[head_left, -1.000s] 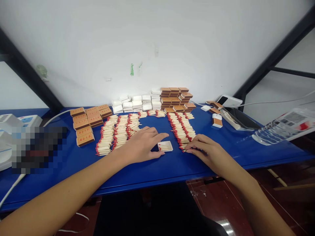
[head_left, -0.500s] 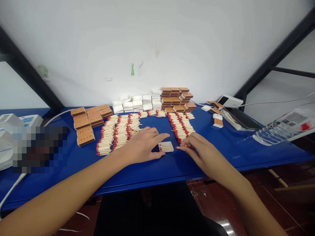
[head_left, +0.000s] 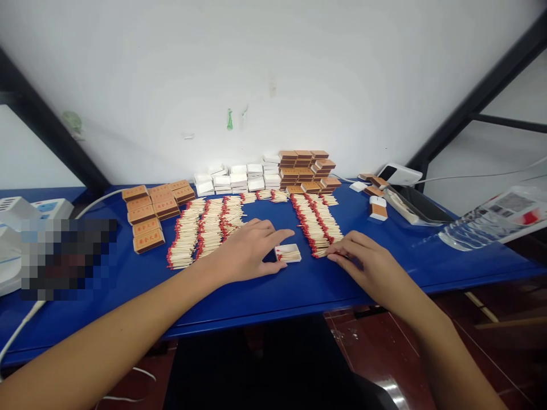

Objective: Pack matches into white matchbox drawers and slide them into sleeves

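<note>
A small white matchbox tray (head_left: 293,249) lies on the blue table, with several red-headed matches (head_left: 289,256) inside it. My left hand (head_left: 248,250) steadies its left end, thumb at the near corner and index finger along the far side. To the right, my right hand (head_left: 359,256) has thumb and fingers pinched at the near end of a double row of matches (head_left: 318,225). Its fingertips meet the plain ends of the nearest matches; how many are between them is hidden. More matches (head_left: 186,236) are lined up in rows to the left, partly behind my left hand.
White trays (head_left: 231,181) and brown matchbox sleeves (head_left: 299,173) are stacked by the wall. Brown matchboxes (head_left: 154,208) stand at the left, beside a blurred dark object (head_left: 68,259) and cables. On the right are a white device (head_left: 399,173), a black case (head_left: 421,205) and a plastic bag (head_left: 491,219).
My right hand has moved right, from beside the tray to the near end of the match row. The match it pinched no longer shows at its fingertips. My left hand stays put.
</note>
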`<act>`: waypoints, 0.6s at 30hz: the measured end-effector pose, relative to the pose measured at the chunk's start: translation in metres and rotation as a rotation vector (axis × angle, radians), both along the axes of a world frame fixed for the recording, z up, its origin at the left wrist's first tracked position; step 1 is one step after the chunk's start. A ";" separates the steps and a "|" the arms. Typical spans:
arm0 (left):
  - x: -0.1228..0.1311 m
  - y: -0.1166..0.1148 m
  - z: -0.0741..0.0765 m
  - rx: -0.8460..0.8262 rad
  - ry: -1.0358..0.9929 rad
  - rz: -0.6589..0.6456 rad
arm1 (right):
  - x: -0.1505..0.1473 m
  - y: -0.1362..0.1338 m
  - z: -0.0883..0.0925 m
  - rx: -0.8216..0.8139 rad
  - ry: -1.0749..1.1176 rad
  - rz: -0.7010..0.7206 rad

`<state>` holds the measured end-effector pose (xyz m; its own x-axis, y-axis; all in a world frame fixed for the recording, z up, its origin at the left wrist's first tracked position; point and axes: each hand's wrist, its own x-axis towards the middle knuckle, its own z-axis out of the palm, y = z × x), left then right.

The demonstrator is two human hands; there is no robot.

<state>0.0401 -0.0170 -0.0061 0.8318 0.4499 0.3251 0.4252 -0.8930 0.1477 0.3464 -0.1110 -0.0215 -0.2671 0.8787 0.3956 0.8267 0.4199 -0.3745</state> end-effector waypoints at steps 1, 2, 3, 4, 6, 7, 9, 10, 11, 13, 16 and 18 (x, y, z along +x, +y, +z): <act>0.000 0.000 0.000 -0.002 0.001 0.001 | 0.003 -0.001 -0.002 -0.007 0.002 0.015; 0.000 0.000 0.000 -0.005 0.001 0.002 | 0.004 -0.002 -0.005 -0.007 0.004 0.026; 0.000 0.001 0.000 -0.007 -0.001 0.002 | 0.003 -0.002 -0.006 -0.004 0.005 0.030; 0.000 0.001 0.000 -0.005 -0.004 0.001 | 0.002 -0.002 -0.008 -0.002 0.006 0.029; -0.001 0.002 0.000 0.005 -0.010 -0.001 | 0.000 -0.002 -0.009 -0.013 0.007 0.019; -0.001 0.003 0.000 0.012 -0.011 -0.001 | -0.001 -0.002 -0.009 -0.026 0.006 0.013; -0.002 0.003 0.000 0.020 -0.011 0.000 | -0.002 -0.001 -0.009 -0.062 0.005 0.002; -0.002 0.003 -0.001 0.020 -0.009 0.002 | -0.001 -0.002 -0.009 -0.082 0.003 -0.001; -0.002 0.003 -0.001 0.019 -0.008 0.003 | -0.001 -0.002 -0.009 -0.098 -0.001 -0.002; -0.002 0.002 -0.001 0.013 -0.003 0.003 | -0.001 -0.003 -0.008 -0.126 -0.010 -0.006; -0.001 0.001 -0.001 0.006 0.004 0.002 | 0.000 -0.005 -0.006 -0.160 -0.024 -0.013; 0.000 0.001 0.000 0.001 0.010 0.005 | 0.000 -0.006 -0.004 -0.177 -0.027 -0.019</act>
<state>0.0398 -0.0162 -0.0064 0.8330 0.4532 0.3172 0.4307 -0.8912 0.1423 0.3461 -0.1170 -0.0258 -0.2582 0.9390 0.2270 0.8445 0.3335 -0.4191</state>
